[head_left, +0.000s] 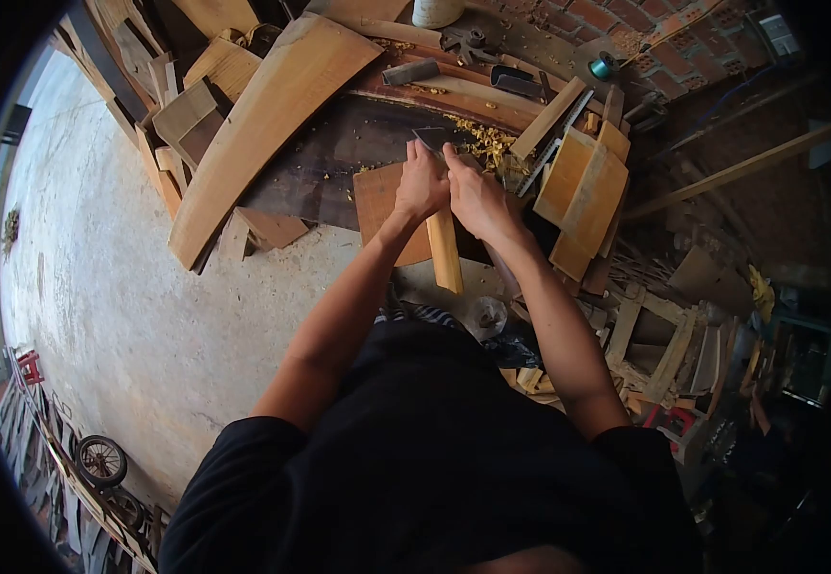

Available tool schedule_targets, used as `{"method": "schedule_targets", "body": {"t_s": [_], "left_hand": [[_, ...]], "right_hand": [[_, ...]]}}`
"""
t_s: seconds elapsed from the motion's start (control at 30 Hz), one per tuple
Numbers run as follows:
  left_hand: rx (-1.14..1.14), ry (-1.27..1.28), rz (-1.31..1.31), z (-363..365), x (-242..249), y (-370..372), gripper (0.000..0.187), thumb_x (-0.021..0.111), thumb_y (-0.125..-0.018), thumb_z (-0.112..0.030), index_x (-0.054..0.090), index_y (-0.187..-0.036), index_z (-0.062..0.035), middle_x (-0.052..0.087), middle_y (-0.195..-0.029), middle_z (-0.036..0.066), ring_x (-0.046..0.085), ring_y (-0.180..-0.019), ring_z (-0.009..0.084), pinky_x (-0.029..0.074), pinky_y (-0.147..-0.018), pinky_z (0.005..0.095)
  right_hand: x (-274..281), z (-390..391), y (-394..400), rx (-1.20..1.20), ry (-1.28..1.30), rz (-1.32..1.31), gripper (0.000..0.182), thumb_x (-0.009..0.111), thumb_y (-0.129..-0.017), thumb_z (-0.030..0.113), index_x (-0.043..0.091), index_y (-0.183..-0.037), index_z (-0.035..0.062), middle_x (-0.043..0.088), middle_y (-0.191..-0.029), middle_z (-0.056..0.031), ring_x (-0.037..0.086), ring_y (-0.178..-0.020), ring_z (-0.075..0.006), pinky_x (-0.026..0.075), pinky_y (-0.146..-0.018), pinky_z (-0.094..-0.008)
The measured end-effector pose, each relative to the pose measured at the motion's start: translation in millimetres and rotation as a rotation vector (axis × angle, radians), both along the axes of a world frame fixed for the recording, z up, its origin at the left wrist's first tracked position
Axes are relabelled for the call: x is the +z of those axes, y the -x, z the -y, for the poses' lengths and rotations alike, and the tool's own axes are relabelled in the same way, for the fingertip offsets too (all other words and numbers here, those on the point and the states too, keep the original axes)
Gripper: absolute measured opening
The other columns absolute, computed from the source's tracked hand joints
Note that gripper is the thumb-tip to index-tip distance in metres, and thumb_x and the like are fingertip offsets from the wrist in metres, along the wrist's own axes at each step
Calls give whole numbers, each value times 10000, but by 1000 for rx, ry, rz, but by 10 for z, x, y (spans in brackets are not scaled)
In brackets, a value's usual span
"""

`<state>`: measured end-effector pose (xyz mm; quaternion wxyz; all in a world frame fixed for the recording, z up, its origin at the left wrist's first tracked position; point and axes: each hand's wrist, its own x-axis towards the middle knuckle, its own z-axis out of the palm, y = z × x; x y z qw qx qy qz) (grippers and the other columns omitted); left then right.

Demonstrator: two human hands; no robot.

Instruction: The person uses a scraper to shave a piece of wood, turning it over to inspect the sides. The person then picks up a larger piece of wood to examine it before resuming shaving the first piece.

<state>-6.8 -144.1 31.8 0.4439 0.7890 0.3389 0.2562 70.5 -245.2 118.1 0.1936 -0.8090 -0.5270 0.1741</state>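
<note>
Close together in front of me, my left hand (421,184) and my right hand (477,198) are closed, their fingertips at either side of a flat, dark metal piece (430,137). It looks like a blade, but the fingers cover much of it. A light wooden strip (445,256) runs from beneath my hands towards my body; whether either hand grips it too is hidden. Below my left hand lies a reddish-brown board (377,206). Curly wood shavings (492,143) are heaped just beyond my right hand on the dark work surface (324,158).
A long curved plank (272,124) lies at the left, beside stacked offcuts (190,120). Several tools and a saw blade (540,167) lie at the right near wooden blocks (583,196). A brick wall (626,38) stands behind. Scrap wood (654,335) covers the floor on the right.
</note>
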Motion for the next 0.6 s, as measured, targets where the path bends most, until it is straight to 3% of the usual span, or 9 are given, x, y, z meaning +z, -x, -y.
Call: {"method": "schedule_targets", "body": {"t_s": [0.03,0.2,0.23,0.3,0.37,0.4,0.47,0.6], "left_hand": [[40,120,-86,44,10,-10,498,599,-910,-253,516,-1328,5,426,-1428,303,401,-1312,518,394,-1094,522],[-66,-86,-153,2,-1,27,532,587,-937,-311,494,-1390,-47,378,-1497,209,450,-1286,499,417,-1086,531],[-41,34,-99,31,-15,13,524,591,-938,-324,503,-1380,-57,357,-1506,205,461,-1273,490,420,-1078,530],[-36,-73,-94,20,8,2,545,605,-927,-344,493,-1379,-60,382,-1475,213,476,-1252,491,438,-1056,533],[-53,-16,-147,48,96,5,575,624,-906,-356,481,-1372,-50,416,-1418,231,484,-1235,497,436,-1054,534],[18,68,-152,73,125,-40,602,645,-883,-363,476,-1359,-35,444,-1362,245,492,-1215,504,432,-1052,539],[20,4,-141,70,-57,-54,606,645,-882,-358,472,-1361,-30,445,-1362,249,495,-1208,506,434,-1050,539],[-21,-45,-77,33,43,-34,617,648,-873,-355,469,-1363,-25,443,-1375,243,507,-1185,503,454,-1024,543]], "right_hand": [[44,-64,-40,-31,20,-84,494,419,-1040,183,410,-1523,82,691,-903,-279,671,-851,-500,558,-771,-546],[418,234,202,-49,150,-69,491,432,-1039,208,417,-1520,110,666,-1015,-326,668,-889,-497,536,-757,-591],[406,209,183,-39,147,-70,491,432,-1039,208,417,-1520,110,666,-1015,-326,668,-889,-497,536,-757,-591],[353,229,154,-45,130,-91,487,433,-1038,209,422,-1516,119,662,-1018,-336,668,-888,-499,538,-754,-587],[303,139,108,-48,151,-75,489,419,-1040,196,412,-1522,118,663,-1021,-338,668,-871,-505,544,-751,-585],[138,50,45,-64,81,-50,503,436,-1018,200,425,-1512,104,675,-957,-338,685,-880,-491,558,-771,-576],[17,-32,-8,-60,-18,-18,523,458,-992,193,437,-1502,80,689,-902,-334,702,-895,-474,575,-791,-561],[331,269,179,-36,86,-15,490,424,-1033,184,424,-1519,118,682,-973,-320,669,-821,-512,563,-780,-572]]}}
